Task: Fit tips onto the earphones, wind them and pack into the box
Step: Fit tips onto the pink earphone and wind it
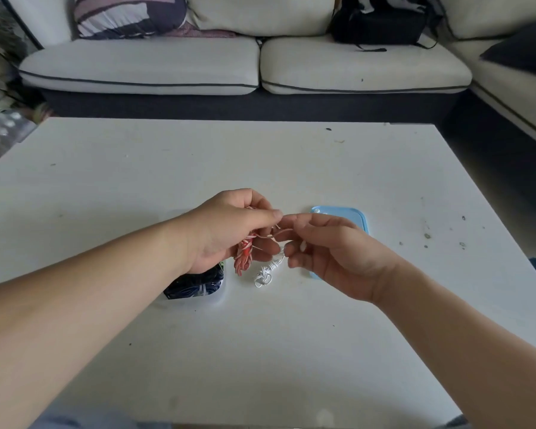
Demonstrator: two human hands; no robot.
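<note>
- Desk, white and scuffed; sofa beyond it at 12 o'clock.
- Clear box at 7 o'clock of the left hand, half hidden under the wrist; dark wound earphones inside.
- Left hand curled, gripping a wound bundle of red-and-white earphones that hangs out at its 6 o'clock.
- White earphones, wound, lying on the desk between the hands.
- Right hand at 3 o'clock of the left; fingertips pinch a loose strand of the red-and-white earphones. A small white piece shows by its fingers; cannot tell what.
- Blue lid flat on the desk, partly behind the right hand.
</note>
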